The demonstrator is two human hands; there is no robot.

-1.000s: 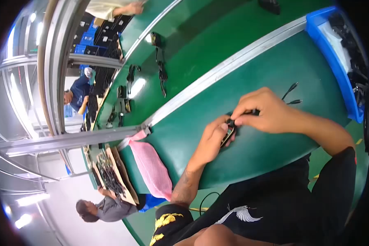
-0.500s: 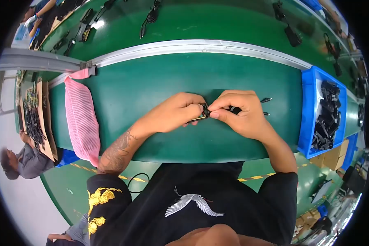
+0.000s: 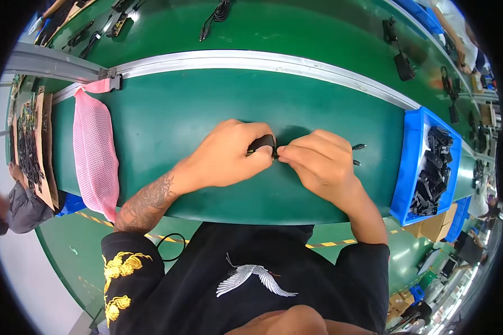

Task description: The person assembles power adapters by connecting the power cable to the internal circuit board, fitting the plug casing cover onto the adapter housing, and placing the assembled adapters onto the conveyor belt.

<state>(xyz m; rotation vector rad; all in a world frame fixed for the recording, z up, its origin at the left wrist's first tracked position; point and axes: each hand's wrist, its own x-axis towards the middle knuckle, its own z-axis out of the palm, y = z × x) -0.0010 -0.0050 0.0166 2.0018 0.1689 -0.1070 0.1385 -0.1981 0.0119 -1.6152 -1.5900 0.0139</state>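
Observation:
My left hand (image 3: 229,153) is closed around a small black power adapter case (image 3: 265,142), thumb and index finger on either side of it. Just to the right, my right hand (image 3: 321,164) pinches a small dark piece, apparently the cable end, at the case's right end. My fingers mostly cover that piece. Two thin black cable plugs (image 3: 359,147) stick out beyond my right hand, close to the green table (image 3: 223,95); the cable behind them is hidden by the hand.
A pink mesh pouch (image 3: 96,153) lies at the left, with cardboard (image 3: 47,151) beyond it. On the right stands a blue bin (image 3: 403,176) of black plastic cases (image 3: 435,173). Behind the metal rail (image 3: 251,60), adapters with cables (image 3: 399,53) lie on a green surface. Other people are at the sides.
The adapter has turned in my left hand: its black outer side now shows instead of the open interior. My right fingers stay pinched at its end. The whole view has shifted slightly.

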